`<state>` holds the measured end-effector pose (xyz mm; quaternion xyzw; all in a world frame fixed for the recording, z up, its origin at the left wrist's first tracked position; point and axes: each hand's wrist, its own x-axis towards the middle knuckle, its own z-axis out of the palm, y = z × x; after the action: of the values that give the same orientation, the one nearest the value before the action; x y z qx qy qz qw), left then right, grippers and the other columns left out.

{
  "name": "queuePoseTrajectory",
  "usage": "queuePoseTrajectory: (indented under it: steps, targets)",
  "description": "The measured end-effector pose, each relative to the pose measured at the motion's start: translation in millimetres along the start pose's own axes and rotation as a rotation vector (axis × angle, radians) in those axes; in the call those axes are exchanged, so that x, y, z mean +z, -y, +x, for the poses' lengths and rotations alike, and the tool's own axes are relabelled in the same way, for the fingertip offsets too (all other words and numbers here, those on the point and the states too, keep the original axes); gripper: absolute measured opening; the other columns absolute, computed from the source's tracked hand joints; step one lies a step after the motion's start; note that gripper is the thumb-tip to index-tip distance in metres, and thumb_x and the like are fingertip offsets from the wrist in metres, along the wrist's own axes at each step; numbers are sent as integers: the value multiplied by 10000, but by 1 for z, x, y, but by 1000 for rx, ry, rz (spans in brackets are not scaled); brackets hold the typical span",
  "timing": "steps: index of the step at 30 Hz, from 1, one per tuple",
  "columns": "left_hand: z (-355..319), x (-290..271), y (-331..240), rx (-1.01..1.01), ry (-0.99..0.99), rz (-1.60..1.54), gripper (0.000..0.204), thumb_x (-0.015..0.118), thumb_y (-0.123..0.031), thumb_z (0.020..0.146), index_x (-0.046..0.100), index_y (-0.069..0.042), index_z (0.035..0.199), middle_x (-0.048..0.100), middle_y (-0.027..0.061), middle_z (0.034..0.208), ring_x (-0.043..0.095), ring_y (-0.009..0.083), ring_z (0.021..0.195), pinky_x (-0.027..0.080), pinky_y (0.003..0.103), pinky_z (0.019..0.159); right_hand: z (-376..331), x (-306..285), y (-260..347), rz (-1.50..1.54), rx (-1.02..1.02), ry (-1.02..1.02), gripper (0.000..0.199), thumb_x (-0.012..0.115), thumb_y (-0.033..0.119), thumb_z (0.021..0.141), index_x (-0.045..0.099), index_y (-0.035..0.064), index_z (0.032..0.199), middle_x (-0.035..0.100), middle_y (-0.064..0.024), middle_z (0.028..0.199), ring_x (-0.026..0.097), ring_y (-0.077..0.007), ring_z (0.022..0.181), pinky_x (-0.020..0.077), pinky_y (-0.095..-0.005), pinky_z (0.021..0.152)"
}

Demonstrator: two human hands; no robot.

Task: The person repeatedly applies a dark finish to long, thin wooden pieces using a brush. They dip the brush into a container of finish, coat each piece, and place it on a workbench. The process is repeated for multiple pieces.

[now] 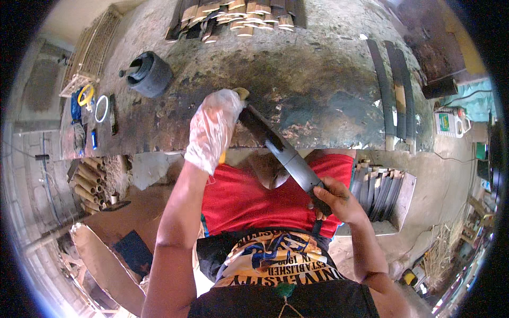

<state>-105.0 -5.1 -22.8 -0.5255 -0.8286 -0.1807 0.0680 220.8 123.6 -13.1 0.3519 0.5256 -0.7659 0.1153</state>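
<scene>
A long dark-stained bamboo slat [289, 159] slants across my lap, its far end at the table's near edge and its near end by my right thigh. Part of its upper face looks glossy. My right hand [339, 199], bare, is closed around the near end. My left hand [214, 124], in a thin clear plastic glove with reddish smears, is closed at the far end. A tan tip [242, 94] shows just past its fingers; I cannot tell whether it belongs to the slat. Whatever else the glove may cover is hidden.
Several dark slats with pale ends [238, 16] are stacked at the table's back; others [400, 95] lie at right. A dark grey pot [151, 74], yellow ring [85, 95] and white ring [101, 108] stand left. A crate of slats [384, 196] sits right; bamboo tubes [87, 185] lie left.
</scene>
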Motion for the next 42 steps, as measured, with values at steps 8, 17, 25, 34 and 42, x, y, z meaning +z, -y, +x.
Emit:
queuePoseTrajectory:
  steps: [8,17,25,34,42]
  targets:
    - [-41,11,-63,58,-98,-190,154,616,-102,897,674,-95,1040,680,128,1036,677,361,939,581,451,791,-8,14,-11,-653,-292,-219,201,586,173,1033,566,33,1176,642,-143,830,694,-259,686,525,-423,598]
    - [-23,-14,-31,185,27,7,165,606,-78,885,665,-43,1035,667,146,964,676,346,883,578,416,783,-11,18,-5,-513,-232,-186,182,582,182,1037,571,31,1138,625,-126,719,669,-209,554,511,-364,482]
    - [-32,17,-27,139,-146,-38,146,593,-105,917,665,-73,1041,688,153,955,683,360,893,578,456,761,-10,18,-5,-522,-250,-213,139,573,156,1045,572,27,1097,604,-45,744,598,-110,588,481,-283,502]
    - [-48,-8,-65,239,-72,-218,184,616,-84,856,646,-83,1037,664,147,966,670,357,861,563,460,776,-1,1,-18,-112,-58,-49,187,546,227,1059,584,45,1078,659,-58,766,591,-129,540,484,-279,484]
    - [-19,16,13,134,-88,77,207,592,-62,883,699,-96,1057,708,134,970,696,351,923,586,399,791,18,-23,-25,308,73,143,190,558,245,1048,595,62,1085,704,-67,805,617,-153,524,480,-272,461]
